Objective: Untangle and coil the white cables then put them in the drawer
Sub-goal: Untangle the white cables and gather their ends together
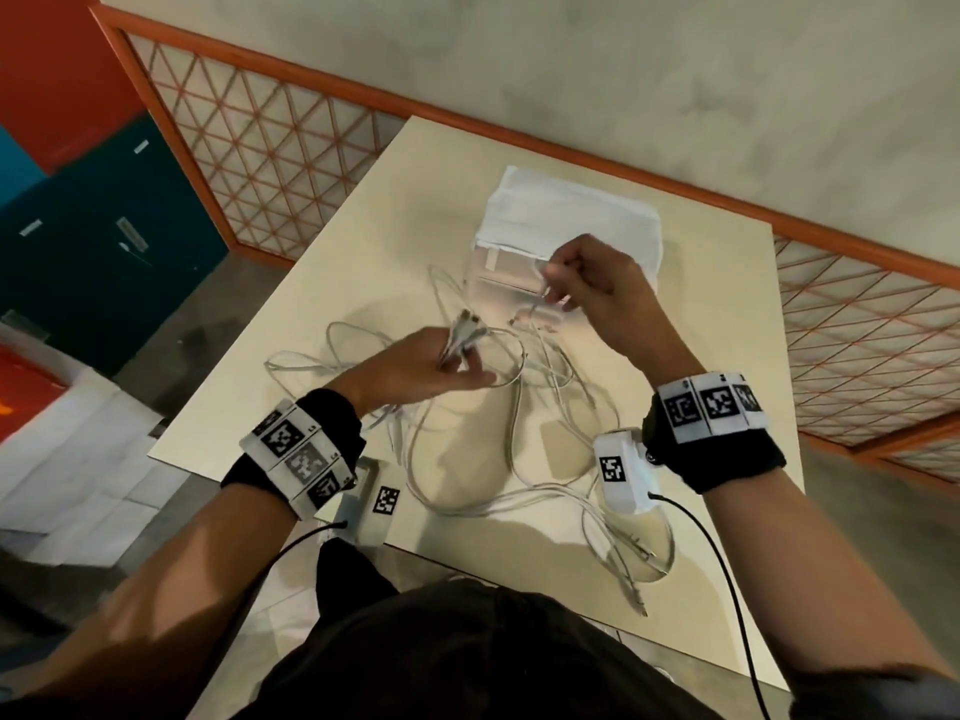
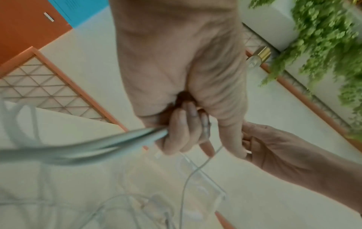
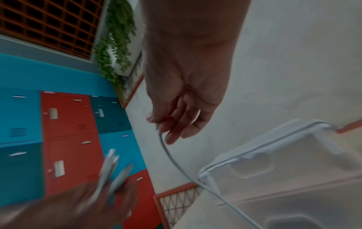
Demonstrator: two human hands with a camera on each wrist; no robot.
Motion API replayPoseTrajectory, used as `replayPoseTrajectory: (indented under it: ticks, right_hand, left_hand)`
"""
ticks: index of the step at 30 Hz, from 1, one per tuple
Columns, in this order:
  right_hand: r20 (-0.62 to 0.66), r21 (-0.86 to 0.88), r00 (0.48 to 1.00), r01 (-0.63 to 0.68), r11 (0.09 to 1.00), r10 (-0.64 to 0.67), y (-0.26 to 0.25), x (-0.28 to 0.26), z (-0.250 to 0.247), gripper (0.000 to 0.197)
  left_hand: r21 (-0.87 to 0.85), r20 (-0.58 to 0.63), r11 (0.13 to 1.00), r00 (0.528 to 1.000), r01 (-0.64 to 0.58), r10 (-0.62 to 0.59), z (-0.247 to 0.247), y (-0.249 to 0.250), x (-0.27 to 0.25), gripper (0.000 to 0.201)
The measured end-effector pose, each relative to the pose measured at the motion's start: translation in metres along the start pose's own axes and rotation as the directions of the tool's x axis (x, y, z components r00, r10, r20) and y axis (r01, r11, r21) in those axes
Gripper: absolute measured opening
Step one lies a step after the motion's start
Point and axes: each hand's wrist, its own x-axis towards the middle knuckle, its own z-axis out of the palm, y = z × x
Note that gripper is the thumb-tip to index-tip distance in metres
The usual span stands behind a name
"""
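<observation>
Head: L hand (image 1: 441, 361) grips a cable bundle (image 1: 470, 330); R hand (image 1: 587, 283) pinches one cable end (image 1: 545, 291) up by the drawer (image 1: 498, 283); tangle (image 1: 519, 433) on table, nearer both wrists.
L wrist: fingers (image 2: 176, 131) curled round cables.
R wrist: strand (image 3: 176, 162) runs down-right from pinch.

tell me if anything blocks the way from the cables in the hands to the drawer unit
Nothing visible does. The left hand grips a bunch of cable ends, the right hand pinches one cable right in front of the clear drawer unit. A white cloth covers its top only. The cables are not yet untangled.
</observation>
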Motion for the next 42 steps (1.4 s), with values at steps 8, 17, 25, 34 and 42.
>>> replayPoseTrajectory:
  ticks: [8,17,25,34,42]
  right_hand:
    - [0.222,0.030,0.974,0.043,0.999,-0.048,-0.031,-0.004,0.035,0.014]
    - [0.451,-0.084,0.858,-0.233,0.969,0.246,0.032,-0.039,0.055,0.048]
    - [0.436,-0.380,0.776,-0.301,0.875,0.456,0.086,-0.049,-0.034,0.050]
    - [0.471,-0.459,0.833,-0.050,0.887,0.291,0.025,-0.023,-0.005,0.027]
    - [0.481,-0.241,0.857,-0.070,0.968,0.182,0.008,-0.020,-0.005,0.031]
  left_hand:
    - [-0.135,-0.288,0.978,0.950,-0.160,0.116,0.012,0.018,0.003,0.030]
    - [-0.300,-0.467,0.929,0.882,-0.217,0.055,-0.010,0.021,-0.006,0.037]
    - [-0.397,-0.699,0.812,0.714,-0.429,0.036,-0.052,0.007,-0.024,0.043]
    - [-0.113,-0.369,0.980,0.923,-0.164,0.112,0.002,0.021,0.000,0.026]
    - [0.057,-0.380,0.987,0.911,-0.151,0.161,0.004,0.031,0.001,0.024]
